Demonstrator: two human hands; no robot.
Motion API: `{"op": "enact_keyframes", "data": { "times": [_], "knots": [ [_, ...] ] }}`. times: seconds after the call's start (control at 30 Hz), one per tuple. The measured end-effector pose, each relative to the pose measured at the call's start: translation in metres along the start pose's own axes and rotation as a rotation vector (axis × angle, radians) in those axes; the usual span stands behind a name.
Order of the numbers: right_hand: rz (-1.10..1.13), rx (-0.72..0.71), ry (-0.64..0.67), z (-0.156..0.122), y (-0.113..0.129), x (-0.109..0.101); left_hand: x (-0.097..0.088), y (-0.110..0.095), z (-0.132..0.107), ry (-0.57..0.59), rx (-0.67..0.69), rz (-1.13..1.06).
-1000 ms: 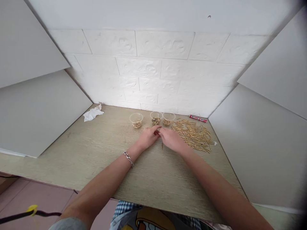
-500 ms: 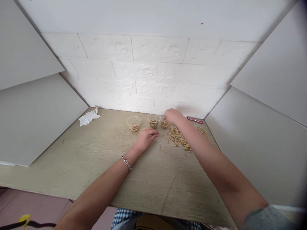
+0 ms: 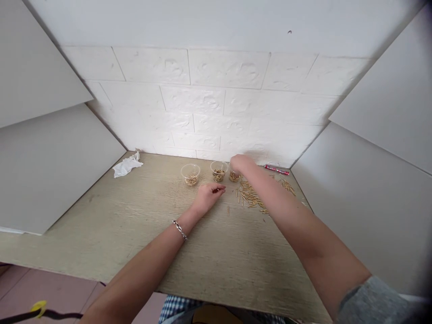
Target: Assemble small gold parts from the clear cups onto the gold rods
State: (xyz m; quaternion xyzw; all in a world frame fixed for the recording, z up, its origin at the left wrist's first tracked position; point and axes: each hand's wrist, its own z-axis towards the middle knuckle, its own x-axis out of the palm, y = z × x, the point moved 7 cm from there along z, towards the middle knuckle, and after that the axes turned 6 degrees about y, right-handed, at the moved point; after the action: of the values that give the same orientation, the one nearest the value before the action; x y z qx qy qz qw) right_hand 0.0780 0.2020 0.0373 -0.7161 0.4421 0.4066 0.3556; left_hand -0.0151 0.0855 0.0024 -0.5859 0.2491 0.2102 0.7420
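My left hand (image 3: 209, 198) rests on the table with thumb and fingers pinched together; what lies between them is too small to make out. My right hand (image 3: 241, 164) is bent down over the right-hand clear cup (image 3: 234, 177), which holds small gold-coloured pieces. Its fingertips are hidden behind the hand and in the cup. Beside it stands a middle clear cup (image 3: 218, 173) with more gold-brown pieces. A third clear cup (image 3: 191, 176), left of my left hand, holds thin gold pieces. Slim gold rods (image 3: 249, 194) lie heaped under my right forearm, and a single rod (image 3: 227, 210) lies apart.
A red patterned pen-like stick (image 3: 276, 169) lies by the wall at the right. White crumpled tissue (image 3: 128, 165) is at the back left. A white brick-patterned wall (image 3: 189, 108) closes the back, and grey-white panels (image 3: 50, 166) stand at both sides. Fine specks dot the table (image 3: 135, 216).
My right hand has dipped lower into the right-hand cup. My left hand keeps its pinch in nearly the same place. The whole view has shifted slightly.
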Motion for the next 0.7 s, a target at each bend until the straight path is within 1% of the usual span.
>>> {"op": "enact_keyframes", "data": {
  "times": [0.17,0.33,0.5,0.7],
  "knots": [
    [0.017,-0.032,-0.018,-0.003,0.001,-0.001,0.001,0.004,0.001,0.01,-0.036,-0.007],
    [0.051,-0.061,-0.039,-0.008,-0.005,-0.006,-0.001,0.004,0.001,0.017,-0.048,-0.035],
    [0.082,-0.096,-0.111,-0.017,-0.011,-0.01,0.0,0.005,0.001,0.039,-0.075,-0.054],
    [0.128,-0.105,-0.227,-0.029,-0.018,-0.012,0.001,0.004,0.001,0.047,-0.073,-0.112]
  ]
}}
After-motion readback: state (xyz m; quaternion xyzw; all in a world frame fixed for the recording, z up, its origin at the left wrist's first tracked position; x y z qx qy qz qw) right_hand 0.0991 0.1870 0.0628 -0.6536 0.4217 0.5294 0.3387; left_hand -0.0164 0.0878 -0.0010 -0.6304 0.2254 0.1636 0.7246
